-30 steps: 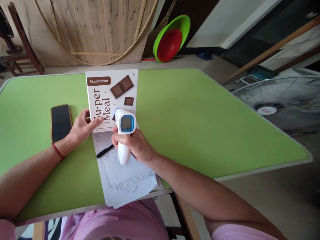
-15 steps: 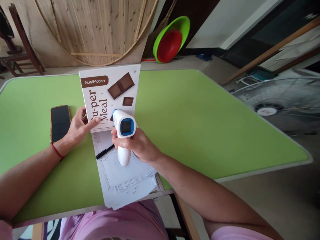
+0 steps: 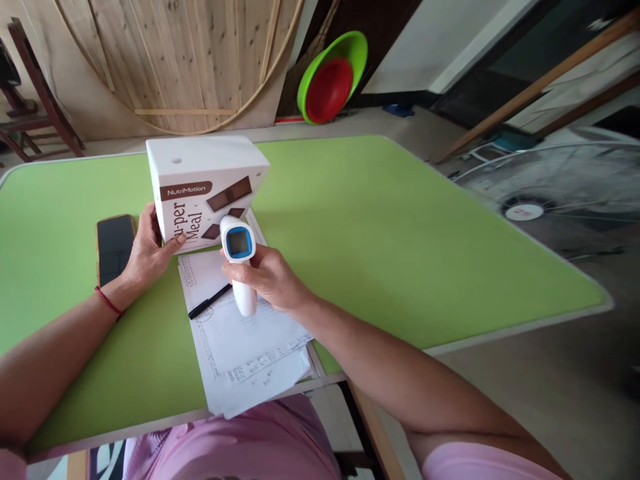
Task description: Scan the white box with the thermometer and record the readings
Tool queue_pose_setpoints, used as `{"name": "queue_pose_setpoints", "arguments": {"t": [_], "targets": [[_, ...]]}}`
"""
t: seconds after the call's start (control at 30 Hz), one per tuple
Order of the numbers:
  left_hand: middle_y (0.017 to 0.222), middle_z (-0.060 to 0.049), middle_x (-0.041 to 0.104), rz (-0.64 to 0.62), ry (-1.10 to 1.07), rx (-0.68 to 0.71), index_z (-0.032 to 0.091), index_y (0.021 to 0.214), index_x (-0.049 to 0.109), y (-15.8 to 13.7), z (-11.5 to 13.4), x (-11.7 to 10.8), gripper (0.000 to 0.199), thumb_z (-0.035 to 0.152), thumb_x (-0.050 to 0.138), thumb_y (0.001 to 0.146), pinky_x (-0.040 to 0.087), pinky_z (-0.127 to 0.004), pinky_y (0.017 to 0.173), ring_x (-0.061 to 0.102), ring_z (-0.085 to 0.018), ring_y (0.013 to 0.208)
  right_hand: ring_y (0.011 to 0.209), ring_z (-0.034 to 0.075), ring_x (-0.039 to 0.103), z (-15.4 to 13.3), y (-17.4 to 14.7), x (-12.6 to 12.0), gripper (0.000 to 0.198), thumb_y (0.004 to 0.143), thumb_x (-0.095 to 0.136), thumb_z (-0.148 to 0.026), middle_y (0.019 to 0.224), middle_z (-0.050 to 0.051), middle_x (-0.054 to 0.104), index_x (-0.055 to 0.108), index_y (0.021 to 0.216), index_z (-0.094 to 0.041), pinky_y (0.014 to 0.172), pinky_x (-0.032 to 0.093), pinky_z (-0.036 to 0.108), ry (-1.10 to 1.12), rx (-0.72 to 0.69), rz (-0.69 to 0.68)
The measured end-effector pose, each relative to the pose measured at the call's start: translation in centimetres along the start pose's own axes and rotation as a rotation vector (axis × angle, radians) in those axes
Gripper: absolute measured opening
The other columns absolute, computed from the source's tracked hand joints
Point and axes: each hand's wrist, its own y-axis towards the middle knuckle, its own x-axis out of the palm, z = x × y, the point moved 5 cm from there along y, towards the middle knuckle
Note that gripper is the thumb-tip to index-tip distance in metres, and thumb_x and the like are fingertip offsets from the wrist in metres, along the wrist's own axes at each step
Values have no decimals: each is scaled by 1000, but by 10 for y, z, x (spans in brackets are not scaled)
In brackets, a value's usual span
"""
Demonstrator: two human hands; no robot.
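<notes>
My left hand grips the lower left edge of a white NutriMotion box, thumb on the printed front and the other fingers behind its side. The box is tilted so that its top face shows. Chocolate bars are pictured on its front. In my right hand is a white infrared thermometer, held by its handle. Its blue-rimmed screen faces me, and its far end points at the lower part of the box front. Whether it touches the box I cannot tell.
Printed sheets with handwriting lie below my hands, with a black pen on them. A phone rests left of the box on the green table. Beyond the table are a fan at right and green and red basins.
The box has tipped, bringing its top face into view, and its lower edge sits higher off the papers. The thermometer's screen has turned from dark to lit grey. The view has shifted slightly.
</notes>
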Motion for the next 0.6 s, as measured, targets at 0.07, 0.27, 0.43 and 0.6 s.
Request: {"name": "queue_pose_setpoints", "arguments": {"t": [0.07,0.27,0.43,0.6], "targets": [[128,-12,70,-7,54,2,24,126,55,1,0,-1,60,55,88,87,64,-54,102,69,-35,121,68,14,50,-6,-1,-4,33,72,80,-49,72,-3,56,63,81,-23,64,42,34,-31,-36,19],[126,-12,71,1,191,-16,22,122,56,1,-5,-1,48,52,77,92,60,-58,105,69,-34,117,68,16,52,-36,-5,-31,36,74,79,-53,73,0,62,59,75,-24,63,43,33,-401,-173,72],[130,-12,66,18,179,3,24,123,54,0,-10,-2,52,45,83,85,55,-59,112,64,-37,125,70,20,59,-47,-1,-77,32,68,87,-45,84,6,68,64,74,-22,64,43,34,-1101,52,269],[135,-12,61,41,153,-31,26,126,51,-1,-20,-6,77,39,97,66,51,-62,116,58,-41,132,68,22,65,-39,5,-102,26,79,80,-44,78,7,74,68,71,-23,60,40,32,-1403,357,182]]}}
